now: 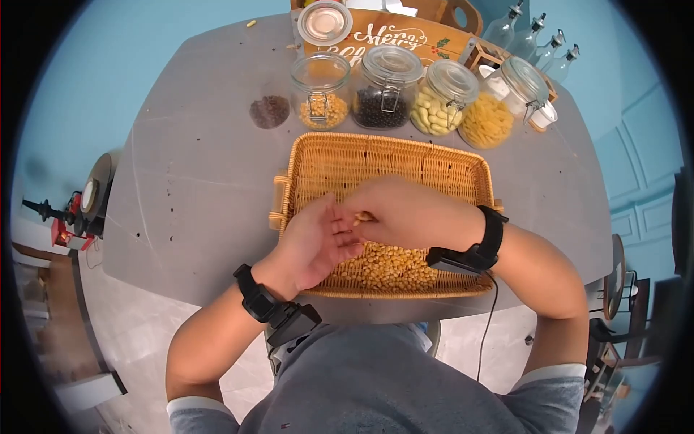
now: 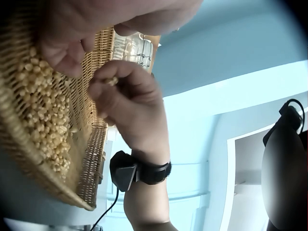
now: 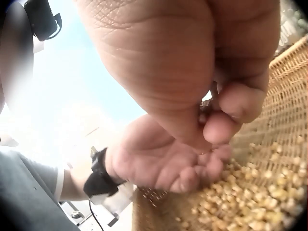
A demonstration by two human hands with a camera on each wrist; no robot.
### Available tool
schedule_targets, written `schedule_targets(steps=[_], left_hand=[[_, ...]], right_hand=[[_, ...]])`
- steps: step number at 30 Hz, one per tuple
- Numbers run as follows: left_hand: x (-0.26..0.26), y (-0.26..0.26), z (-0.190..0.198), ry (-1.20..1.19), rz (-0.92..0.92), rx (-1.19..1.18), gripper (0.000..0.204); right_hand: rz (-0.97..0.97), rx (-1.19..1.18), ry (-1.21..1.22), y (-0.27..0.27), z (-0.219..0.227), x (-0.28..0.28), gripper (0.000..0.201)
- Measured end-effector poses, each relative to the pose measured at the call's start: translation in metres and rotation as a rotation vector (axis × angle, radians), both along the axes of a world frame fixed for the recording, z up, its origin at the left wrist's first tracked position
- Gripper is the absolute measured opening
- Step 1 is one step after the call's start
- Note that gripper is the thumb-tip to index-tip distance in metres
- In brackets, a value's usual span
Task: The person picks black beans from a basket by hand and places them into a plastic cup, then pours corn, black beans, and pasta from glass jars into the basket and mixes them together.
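A wicker basket (image 1: 390, 145) holds a heap of yellow corn kernels (image 1: 397, 267) along its near side. Over the basket, my right hand (image 1: 412, 213) curls its fingers and thumb round a few corn kernels (image 2: 111, 81), which show between the fingertips. Just beside it my left hand (image 1: 314, 242) is turned palm up with relaxed fingers, its fingertips close under the right hand. In the right wrist view the left palm (image 3: 149, 163) shows bare, though the right thumb covers part of it.
Behind the basket stand glass jars of corn (image 1: 322, 108), black beans (image 1: 379, 107), pale pieces (image 1: 434, 112) and pasta (image 1: 488, 119). A small clear container of brown bits (image 1: 270, 112) is at their left. Glass bottles (image 1: 535, 40) and a wooden sign (image 1: 390, 36) stand farther back on the grey table (image 1: 195, 202).
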State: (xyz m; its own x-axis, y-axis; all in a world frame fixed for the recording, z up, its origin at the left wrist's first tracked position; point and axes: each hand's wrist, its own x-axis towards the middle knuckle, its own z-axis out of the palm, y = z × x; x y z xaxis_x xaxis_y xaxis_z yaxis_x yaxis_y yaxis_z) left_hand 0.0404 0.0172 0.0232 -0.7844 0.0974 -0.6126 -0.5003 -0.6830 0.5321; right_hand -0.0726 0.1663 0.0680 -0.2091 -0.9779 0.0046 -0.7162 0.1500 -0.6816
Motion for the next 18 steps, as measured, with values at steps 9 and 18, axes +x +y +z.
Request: schedule_targets(steps=[9, 18], left_hand=[[0.001, -0.012, -0.008, 0.169, 0.053, 0.160, 0.030], [0.005, -0.025, 0.007, 0.082, 0.199, 0.078, 0.020]], right_hand=[[-0.227, 0.005, -0.199, -0.014, 0.036, 0.002, 0.016], [0.086, -0.083, 0.177, -0.014, -0.043, 0.008, 0.033]])
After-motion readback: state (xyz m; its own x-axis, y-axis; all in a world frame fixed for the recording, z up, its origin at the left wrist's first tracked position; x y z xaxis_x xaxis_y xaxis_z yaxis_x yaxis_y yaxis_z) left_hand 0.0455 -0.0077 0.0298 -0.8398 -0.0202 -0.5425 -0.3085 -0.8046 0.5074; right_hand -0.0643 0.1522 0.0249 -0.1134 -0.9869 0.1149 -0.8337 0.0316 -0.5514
